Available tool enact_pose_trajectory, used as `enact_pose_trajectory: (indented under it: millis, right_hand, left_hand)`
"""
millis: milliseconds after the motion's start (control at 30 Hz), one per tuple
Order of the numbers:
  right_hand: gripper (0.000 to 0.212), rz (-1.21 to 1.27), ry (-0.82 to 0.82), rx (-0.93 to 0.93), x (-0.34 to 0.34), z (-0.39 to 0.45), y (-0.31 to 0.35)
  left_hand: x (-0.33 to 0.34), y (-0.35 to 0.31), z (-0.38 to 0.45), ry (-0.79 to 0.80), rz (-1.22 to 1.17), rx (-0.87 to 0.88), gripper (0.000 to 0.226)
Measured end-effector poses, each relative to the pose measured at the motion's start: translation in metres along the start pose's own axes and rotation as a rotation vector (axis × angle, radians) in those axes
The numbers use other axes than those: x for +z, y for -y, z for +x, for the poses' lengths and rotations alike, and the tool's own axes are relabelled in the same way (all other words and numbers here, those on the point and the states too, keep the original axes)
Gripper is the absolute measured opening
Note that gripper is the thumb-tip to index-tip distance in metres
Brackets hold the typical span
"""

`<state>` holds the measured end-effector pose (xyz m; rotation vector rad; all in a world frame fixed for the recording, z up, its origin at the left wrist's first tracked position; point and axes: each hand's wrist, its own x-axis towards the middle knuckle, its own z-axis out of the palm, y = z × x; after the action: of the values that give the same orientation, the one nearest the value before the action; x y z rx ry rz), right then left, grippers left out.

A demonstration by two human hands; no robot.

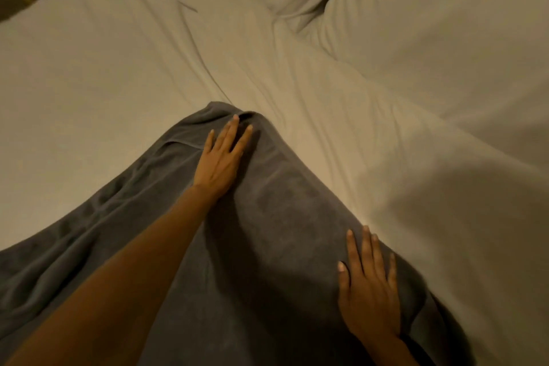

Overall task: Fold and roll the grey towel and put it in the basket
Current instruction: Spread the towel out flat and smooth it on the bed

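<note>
The grey towel (pixel 267 246) lay spread on the bed sheet (pixel 118 68), creased along its left side. The left hand (pixel 219 157) rested flat near the towel's far corner, fingers straight. The right hand (pixel 368 285) pressed flat beside the towel's right edge, fingers extended, holding nothing.

Left arm stretches forward, its left hand (pixel 219 159) flat, palm down, fingers straight. Right hand (pixel 368 288) lies nearer, flat, fingers slightly spread.
</note>
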<state>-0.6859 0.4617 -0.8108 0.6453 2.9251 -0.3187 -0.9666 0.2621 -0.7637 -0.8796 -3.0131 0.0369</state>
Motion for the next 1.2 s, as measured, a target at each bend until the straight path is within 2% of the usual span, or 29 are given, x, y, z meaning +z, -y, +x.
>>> enact_pose_trajectory:
  millis: [67,167,300,400,500,667,833,933,1067,1200]
  right_hand:
    - [0.059,0.018,-0.004,0.002,0.002,0.001,0.001]
    - [0.059,0.032,-0.002,0.017,0.006,0.004,0.003]
    - [0.06,0.044,-0.016,0.032,0.012,0.006,0.006]
    - [0.06,0.059,-0.047,0.037,0.016,0.005,0.006]
    - [0.06,0.054,-0.086,0.037,0.017,0.004,0.008]
    - [0.059,0.051,-0.099,0.019,0.021,0.008,0.009]
    - [0.06,0.04,-0.046,0.019,0.023,0.011,0.007]
    - [0.061,0.019,-0.002,0.01,0.019,0.013,0.009]
    - [0.06,0.032,-0.008,-0.012,0.012,0.014,0.007]
    - [0.063,0.017,0.111,-0.136,-0.004,0.011,-0.009]
  left_hand:
    - [-0.006,0.006,0.003,-0.075,0.031,-0.031,0.06]
    - [-0.012,0.016,0.013,-0.061,0.064,-0.173,0.053]
    - [-0.023,0.034,0.033,-0.021,0.213,-0.156,0.039]
    - [-0.044,0.043,0.06,-0.017,0.246,-0.219,0.038]
    - [-0.066,0.046,0.09,-0.052,0.29,-0.276,0.025]
    - [-0.066,0.034,0.107,-0.187,0.088,-0.413,0.033]
    - [-0.021,-0.001,0.062,-0.177,-0.085,-0.387,0.056]
    - [0.001,-0.024,0.025,-0.069,-0.151,-0.38,0.066]
    - [0.011,-0.055,-0.044,0.039,-0.197,-0.371,0.065]
    - [0.007,-0.087,-0.124,0.098,-0.224,-0.313,0.064]
